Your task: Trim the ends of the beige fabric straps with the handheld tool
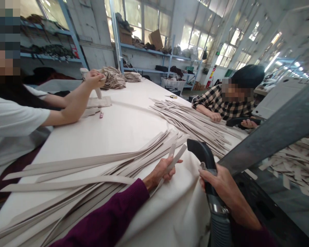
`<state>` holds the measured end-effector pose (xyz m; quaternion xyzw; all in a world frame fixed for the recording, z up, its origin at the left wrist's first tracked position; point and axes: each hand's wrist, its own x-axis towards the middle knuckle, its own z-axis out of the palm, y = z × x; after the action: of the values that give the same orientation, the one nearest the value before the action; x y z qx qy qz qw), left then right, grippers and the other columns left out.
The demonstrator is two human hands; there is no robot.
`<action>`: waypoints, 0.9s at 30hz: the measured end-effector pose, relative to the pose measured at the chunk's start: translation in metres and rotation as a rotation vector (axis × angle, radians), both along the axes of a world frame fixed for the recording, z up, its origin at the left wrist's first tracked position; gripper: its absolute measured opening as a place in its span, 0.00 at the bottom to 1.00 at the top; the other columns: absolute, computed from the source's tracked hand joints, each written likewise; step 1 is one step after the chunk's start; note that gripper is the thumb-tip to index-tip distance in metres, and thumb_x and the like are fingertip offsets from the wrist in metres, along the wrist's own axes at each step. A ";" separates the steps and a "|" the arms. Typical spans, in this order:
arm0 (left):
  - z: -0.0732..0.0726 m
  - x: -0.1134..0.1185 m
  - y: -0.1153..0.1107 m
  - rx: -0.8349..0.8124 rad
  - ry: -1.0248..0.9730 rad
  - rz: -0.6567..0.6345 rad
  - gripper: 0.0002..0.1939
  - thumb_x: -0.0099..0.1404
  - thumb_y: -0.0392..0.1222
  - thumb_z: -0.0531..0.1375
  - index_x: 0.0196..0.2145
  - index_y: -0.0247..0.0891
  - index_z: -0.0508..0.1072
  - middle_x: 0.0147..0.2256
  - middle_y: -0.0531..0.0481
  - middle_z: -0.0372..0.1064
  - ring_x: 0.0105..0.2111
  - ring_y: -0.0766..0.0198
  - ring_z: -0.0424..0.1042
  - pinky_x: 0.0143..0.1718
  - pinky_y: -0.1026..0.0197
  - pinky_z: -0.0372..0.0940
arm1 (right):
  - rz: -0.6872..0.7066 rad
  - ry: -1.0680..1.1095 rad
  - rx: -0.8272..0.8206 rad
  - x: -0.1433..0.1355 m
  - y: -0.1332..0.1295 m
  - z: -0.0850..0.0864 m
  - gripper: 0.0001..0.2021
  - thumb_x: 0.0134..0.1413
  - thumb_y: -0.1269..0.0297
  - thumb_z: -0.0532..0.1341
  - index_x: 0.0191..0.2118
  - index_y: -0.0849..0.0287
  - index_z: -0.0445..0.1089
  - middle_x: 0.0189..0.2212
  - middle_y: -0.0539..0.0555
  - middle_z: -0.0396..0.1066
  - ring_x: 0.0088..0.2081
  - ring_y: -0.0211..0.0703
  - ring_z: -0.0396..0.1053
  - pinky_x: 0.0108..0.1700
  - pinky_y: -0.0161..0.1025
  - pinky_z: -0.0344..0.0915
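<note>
My left hand point(159, 174) is closed around the ends of a beige fabric strip point(179, 157), two flat ends sticking out past the fingers. My right hand point(222, 183) grips a black curved nozzle point(202, 150) fixed by a metal clamp to a grey ribbed hose point(220, 226). Close to the right thumb is a small shiny piece that I cannot make out. The nozzle's mouth points left, just right of the strip ends and apart from them. Many long beige strips point(84, 159) lie loosely under and left of my left arm on the white-covered table point(134, 118).
Across the table, a person in a checked shirt point(213, 103) has a hand on another strip pile point(185, 118) and holds a black tool. A person in white point(12, 111) works at left. A slanted metal beam point(273, 123) crosses at right. Yellow-handled scissors point(173, 96) lie farther back.
</note>
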<state>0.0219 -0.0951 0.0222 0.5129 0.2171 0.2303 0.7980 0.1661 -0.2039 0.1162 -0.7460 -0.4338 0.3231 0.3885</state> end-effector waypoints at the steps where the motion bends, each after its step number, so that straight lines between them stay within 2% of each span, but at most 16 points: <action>1: 0.001 0.000 0.001 -0.017 0.001 0.013 0.24 0.60 0.56 0.48 0.38 0.31 0.67 0.15 0.59 0.52 0.11 0.76 0.45 0.12 0.69 0.41 | 0.008 0.019 -0.013 0.001 -0.005 0.001 0.09 0.49 0.59 0.56 0.28 0.60 0.60 0.14 0.46 0.65 0.16 0.36 0.63 0.18 0.31 0.61; 5: 0.000 0.001 0.003 -0.084 -0.002 0.081 0.18 0.58 0.52 0.52 0.30 0.32 0.67 0.17 0.60 0.48 0.12 0.78 0.44 0.13 0.69 0.39 | 0.026 0.039 -0.072 -0.003 -0.038 0.002 0.11 0.49 0.57 0.56 0.26 0.59 0.59 0.14 0.44 0.63 0.17 0.35 0.62 0.20 0.31 0.61; 8: -0.004 0.005 0.001 -0.094 -0.012 0.173 0.14 0.55 0.49 0.57 0.24 0.35 0.60 0.17 0.62 0.44 0.12 0.78 0.42 0.13 0.70 0.38 | 0.046 0.036 -0.119 -0.012 -0.056 -0.001 0.12 0.50 0.55 0.56 0.25 0.58 0.59 0.14 0.44 0.63 0.17 0.35 0.63 0.20 0.31 0.60; 11: -0.007 0.007 -0.003 0.020 0.046 0.294 0.15 0.54 0.50 0.57 0.22 0.37 0.57 0.15 0.61 0.47 0.12 0.76 0.47 0.13 0.70 0.42 | 0.045 0.011 -0.140 -0.020 -0.064 -0.004 0.12 0.51 0.55 0.55 0.25 0.58 0.59 0.13 0.45 0.63 0.17 0.36 0.63 0.22 0.31 0.61; 14: -0.008 0.006 -0.008 0.138 0.086 0.360 0.12 0.52 0.46 0.59 0.24 0.34 0.63 0.15 0.59 0.53 0.14 0.75 0.52 0.15 0.70 0.47 | 0.026 -0.018 -0.158 -0.027 -0.068 -0.006 0.11 0.50 0.55 0.54 0.25 0.58 0.59 0.12 0.45 0.63 0.17 0.37 0.62 0.22 0.32 0.61; 16: -0.007 0.005 -0.010 0.143 0.028 0.312 0.10 0.51 0.42 0.59 0.28 0.32 0.68 0.19 0.56 0.59 0.17 0.74 0.56 0.17 0.70 0.50 | 0.021 -0.004 -0.183 -0.032 -0.068 -0.007 0.11 0.50 0.56 0.54 0.25 0.58 0.59 0.12 0.45 0.62 0.16 0.37 0.62 0.21 0.32 0.60; 19: -0.004 0.005 -0.012 0.064 -0.081 0.184 0.16 0.52 0.39 0.58 0.39 0.32 0.71 0.24 0.54 0.63 0.20 0.73 0.60 0.21 0.69 0.54 | 0.039 0.036 -0.204 -0.038 -0.066 -0.010 0.10 0.50 0.58 0.55 0.26 0.59 0.60 0.13 0.45 0.63 0.17 0.36 0.62 0.20 0.31 0.60; 23: -0.002 0.005 -0.012 -0.070 -0.143 0.117 0.28 0.49 0.34 0.58 0.51 0.34 0.65 0.21 0.57 0.61 0.16 0.75 0.56 0.19 0.70 0.54 | 0.062 0.060 -0.170 -0.040 -0.050 -0.011 0.09 0.51 0.59 0.53 0.25 0.58 0.59 0.13 0.45 0.63 0.17 0.36 0.62 0.20 0.31 0.60; 27: -0.001 0.005 -0.011 -0.117 -0.140 0.051 0.32 0.48 0.32 0.58 0.53 0.35 0.63 0.18 0.58 0.59 0.13 0.75 0.53 0.14 0.70 0.51 | -0.007 0.013 -0.109 -0.030 -0.026 -0.006 0.08 0.48 0.61 0.56 0.25 0.58 0.58 0.13 0.45 0.63 0.16 0.36 0.61 0.20 0.31 0.60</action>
<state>0.0266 -0.1060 0.0212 0.4425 0.1866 0.2728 0.8337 0.1359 -0.2303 0.1104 -0.7654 -0.4104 0.3497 0.3513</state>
